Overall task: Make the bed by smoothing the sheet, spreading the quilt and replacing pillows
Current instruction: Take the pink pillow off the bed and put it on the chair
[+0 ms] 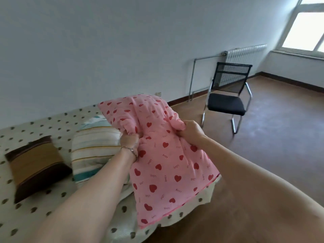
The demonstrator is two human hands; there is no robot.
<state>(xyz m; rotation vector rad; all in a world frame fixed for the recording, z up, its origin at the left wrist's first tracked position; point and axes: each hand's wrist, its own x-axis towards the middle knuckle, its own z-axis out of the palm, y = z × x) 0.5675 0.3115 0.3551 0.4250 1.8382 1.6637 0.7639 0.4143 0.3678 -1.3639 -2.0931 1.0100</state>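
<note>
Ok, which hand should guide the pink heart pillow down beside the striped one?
Probably the left hand: it grips the pink pillow on the side nearest the striped pillow; the right hand grips the far side.

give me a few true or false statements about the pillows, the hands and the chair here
1. Both hands grip the pink heart pillow. True: the left hand and the right hand each bunch its fabric.
2. The brown striped cushion is stacked on the pale striped pillow. False: they lie side by side on the spotted sheet.
3. The black chair stands on the floor, apart from the bed. True.
4. A folded quilt lies on the chair seat. False: the seat is bare.
5. The left wrist wears a bracelet. True.
</note>
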